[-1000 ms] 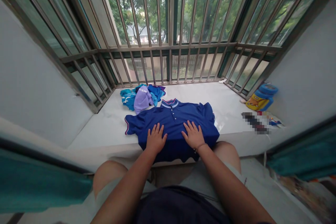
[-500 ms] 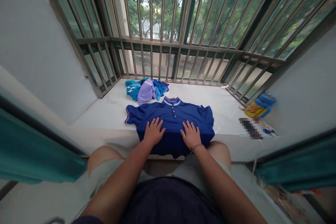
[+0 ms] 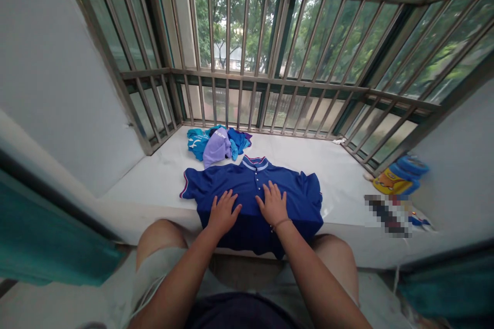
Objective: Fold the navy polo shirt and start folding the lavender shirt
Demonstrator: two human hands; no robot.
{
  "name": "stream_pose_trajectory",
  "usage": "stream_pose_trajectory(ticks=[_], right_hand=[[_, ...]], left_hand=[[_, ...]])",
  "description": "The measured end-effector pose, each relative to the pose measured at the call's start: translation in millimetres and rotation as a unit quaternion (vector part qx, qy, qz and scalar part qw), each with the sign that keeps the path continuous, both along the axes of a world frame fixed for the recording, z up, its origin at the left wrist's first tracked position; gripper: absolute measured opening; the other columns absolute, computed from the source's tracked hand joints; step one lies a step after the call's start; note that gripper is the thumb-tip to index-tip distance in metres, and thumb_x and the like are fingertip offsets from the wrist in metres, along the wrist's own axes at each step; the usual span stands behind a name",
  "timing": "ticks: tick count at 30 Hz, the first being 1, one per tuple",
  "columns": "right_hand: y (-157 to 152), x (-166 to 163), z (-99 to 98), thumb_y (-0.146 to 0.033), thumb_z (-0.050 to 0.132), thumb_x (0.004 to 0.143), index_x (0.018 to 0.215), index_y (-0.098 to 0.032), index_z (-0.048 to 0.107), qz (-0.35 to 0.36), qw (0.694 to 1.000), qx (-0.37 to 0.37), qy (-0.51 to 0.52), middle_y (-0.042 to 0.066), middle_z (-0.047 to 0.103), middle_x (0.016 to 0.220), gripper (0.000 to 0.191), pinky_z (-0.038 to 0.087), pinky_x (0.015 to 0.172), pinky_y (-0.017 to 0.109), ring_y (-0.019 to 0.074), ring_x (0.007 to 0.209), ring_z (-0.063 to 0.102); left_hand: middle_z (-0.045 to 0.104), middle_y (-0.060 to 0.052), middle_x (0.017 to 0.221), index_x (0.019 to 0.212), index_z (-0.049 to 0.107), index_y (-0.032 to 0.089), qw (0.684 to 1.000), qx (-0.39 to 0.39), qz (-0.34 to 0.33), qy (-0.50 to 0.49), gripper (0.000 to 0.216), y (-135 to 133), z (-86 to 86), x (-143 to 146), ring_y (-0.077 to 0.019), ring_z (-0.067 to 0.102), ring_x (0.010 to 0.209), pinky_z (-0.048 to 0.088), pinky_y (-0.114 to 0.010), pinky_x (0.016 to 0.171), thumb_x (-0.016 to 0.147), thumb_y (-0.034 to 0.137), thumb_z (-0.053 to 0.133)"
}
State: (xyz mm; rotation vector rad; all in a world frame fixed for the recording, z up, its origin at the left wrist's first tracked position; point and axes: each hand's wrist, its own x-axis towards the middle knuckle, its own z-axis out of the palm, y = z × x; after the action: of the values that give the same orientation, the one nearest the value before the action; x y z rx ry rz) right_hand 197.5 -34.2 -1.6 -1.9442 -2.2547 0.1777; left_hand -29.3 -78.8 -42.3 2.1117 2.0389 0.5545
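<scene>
- Barred metal window grille: wraps around the back and both sides of the bay. Upper part cut off by the frame edge; trees seen through the bars, details blurred.
- White window ledge: runs from wall to wall below the grille. Near edge partly covered by the shirt.
- Teal curtain: at the left edge, cut off by the frame. A second teal strip at the lower right, mostly out of view.
- Blue polo shirt: spread flat, front up, on the middle of the ledge, collar toward the grille. Hem hanging over the near edge and hidden behind the forearms.
- Pile of clothes: teal, lilac and blue pieces bunched just behind the shirt's collar. Individual garments not distinguishable.
- Left hand: open, palm down, fingers spread, pressed flat on the shirt's lower front. Nothing grasped.
- Right hand: open and flat likewise, just beside the left hand, below the button placket. Nothing grasped.
- Yellow and blue container: on its side at the ledge's right end. Label unreadable.
- Pixelated patch: near the container; contents impossible to make out.
</scene>
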Motion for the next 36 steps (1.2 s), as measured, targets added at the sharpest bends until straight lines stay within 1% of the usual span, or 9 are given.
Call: stream_pose_trajectory(ticks=[5,9,12,16,20,22,25,28,36], right_hand=[[8,-11,-18.7,-0.061,0.044,0.114,0.177,-0.024,0.043,0.019,0.999,-0.026,0.04,0.01,0.031,0.186,0.072,0.013,0.138,0.067,0.0353,0.174,0.024],[7,-8,-22.9,-0.059,0.046,0.113,0.176,-0.025,0.045,0.02,0.998,-0.016,0.058,0.01,0.032,0.186,0.071,0.012,0.139,0.067,0.0353,0.173,0.025],[6,-7,-23.0,-0.058,0.047,0.113,0.176,-0.025,0.046,0.024,0.997,-0.011,0.066,0.011,0.032,0.186,0.071,0.011,0.138,0.067,0.0361,0.173,0.025],[6,-8,-22.6,-0.057,0.048,0.113,0.175,-0.025,0.046,0.026,0.997,-0.008,0.072,0.012,0.033,0.185,0.07,0.011,0.138,0.067,0.0363,0.173,0.026],[6,-7,-22.6,-0.054,0.049,0.112,0.175,-0.024,0.047,0.028,0.996,-0.008,0.078,0.011,0.033,0.185,0.07,0.011,0.138,0.068,0.037,0.173,0.026],[6,-5,-22.8,-0.048,0.05,0.111,0.175,-0.024,0.048,0.033,0.996,-0.013,0.078,0.011,0.031,0.186,0.068,0.012,0.138,0.068,0.0369,0.173,0.025],[6,-4,-22.6,-0.038,0.051,0.109,0.176,-0.025,0.046,0.041,0.996,-0.02,0.07,0.01,0.03,0.187,0.068,0.012,0.138,0.068,0.0367,0.173,0.024],[6,-4,-22.0,-0.037,0.051,0.108,0.176,-0.027,0.046,0.04,0.997,-0.019,0.064,0.01,0.03,0.187,0.069,0.012,0.137,0.067,0.0366,0.173,0.025],[7,-4,-23.8,-0.036,0.048,0.109,0.176,-0.029,0.044,0.035,0.998,-0.019,0.048,0.008,0.029,0.187,0.068,0.013,0.138,0.065,0.0342,0.173,0.024]], left_hand=[[0.055,-0.029,0.165,0.157,0.056,0.004,0.959,0.119,0.256,-0.009,0.064,10,14.6,-69,-0.04,0.052,0.154,0.046,-0.056,0.125,0.11,0.045,0.046],[0.061,-0.035,0.15,0.137,0.069,0.005,0.919,-0.004,0.393,0.034,0.068,16,38.2,-129,-0.0541,0.054,0.144,0.054,-0.068,0.106,0.101,0.062,0.06],[0.074,-0.027,0.126,0.117,0.077,0.014,0.934,-0.076,0.349,0.028,0.042,29,51.2,-144,-0.049,0.068,0.124,0.058,-0.058,0.095,0.102,0.049,0.061],[0.08,-0.017,0.111,0.131,0.072,0.018,0.961,-0.02,0.275,0.022,0.043,41,60.1,-106,-0.0355,0.076,0.101,0.059,-0.047,0.091,0.114,0.044,0.042],[0.078,-0.015,0.135,0.132,0.075,0.024,0.991,0.095,-0.091,0.017,0.031,25,47.6,-36,-0.0334,0.072,0.127,0.054,-0.051,0.116,0.107,0.039,0.065],[0.066,-0.014,0.16,0.152,0.066,0.03,0.979,0.097,-0.181,0.013,0.059,13,31.0,-15,-0.0364,0.062,0.147,0.047,-0.058,0.126,0.096,0.04,0.082],[0.059,-0.017,0.167,0.16,0.06,0.029,0.983,0.069,-0.17,0.015,0.086,1,2.8,-18,-0.041,0.058,0.152,0.048,-0.064,0.126,0.083,0.039,0.095],[0.059,-0.016,0.167,0.155,0.064,0.029,0.985,0.059,-0.159,0.012,0.08,-5,-16.0,-48,-0.0401,0.059,0.151,0.049,-0.064,0.127,0.081,0.023,0.092],[0.076,-0.013,0.132,0.126,0.082,0.03,0.982,0.087,-0.155,-0.062,0.038,-14,-12.6,-96,-0.0325,0.073,0.123,0.062,-0.051,0.107,0.09,0.02,0.076]])
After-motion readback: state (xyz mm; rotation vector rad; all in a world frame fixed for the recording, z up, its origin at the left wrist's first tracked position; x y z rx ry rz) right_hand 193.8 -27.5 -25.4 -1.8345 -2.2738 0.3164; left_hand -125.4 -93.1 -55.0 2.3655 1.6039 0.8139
